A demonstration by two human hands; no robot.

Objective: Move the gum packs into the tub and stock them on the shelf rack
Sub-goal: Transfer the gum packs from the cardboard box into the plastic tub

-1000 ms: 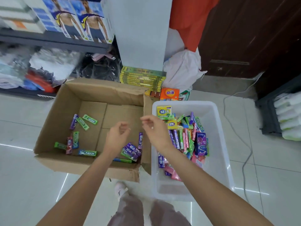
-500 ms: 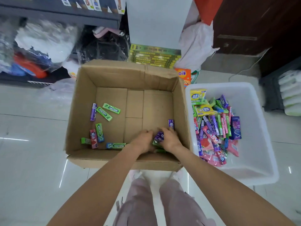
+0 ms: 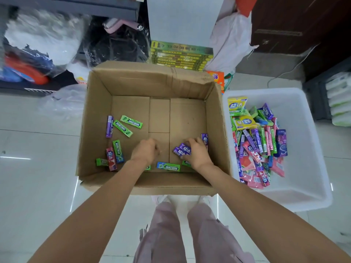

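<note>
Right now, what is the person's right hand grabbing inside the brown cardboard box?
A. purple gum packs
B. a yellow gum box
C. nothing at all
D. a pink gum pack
A: the right hand curls its fingers over a small bunch of purple gum packs on the floor of the brown cardboard box; the yellow boxes lie in the white plastic tub.

Loose gum packs (image 3: 127,128) lie in the cardboard box (image 3: 152,80); more fill the white tub (image 3: 307,141)
</note>
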